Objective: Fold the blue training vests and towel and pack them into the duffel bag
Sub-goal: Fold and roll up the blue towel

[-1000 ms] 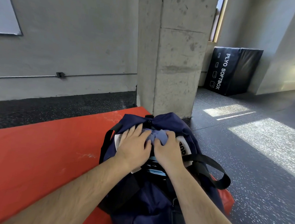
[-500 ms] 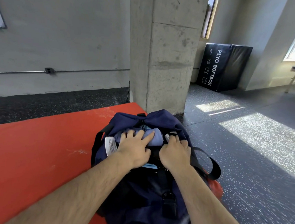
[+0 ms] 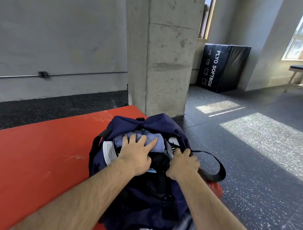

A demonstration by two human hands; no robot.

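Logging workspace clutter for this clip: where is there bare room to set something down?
Free: the red mat left of the duffel bag, and the speckled floor right of its strap. Crowded: the bag's mouth, where the left hand presses the blue cloth and the right hand grips the rim.

Reaches forward and down with both bare forearms, entering from the lower edge and converging toward the middle. Lays the left hand point(image 3: 136, 155) palm down, wrist straight, fingers point(image 3: 152, 143) nearly straight and splayed, pressing on the light blue cloth point(image 3: 161, 141). Curls the right hand point(image 3: 183, 164) knuckles up, fingers point(image 3: 187, 151) hooked over the right rim of the duffel bag point(image 3: 157, 123). Holds the two hands close side by side, not touching, left a little farther forward.
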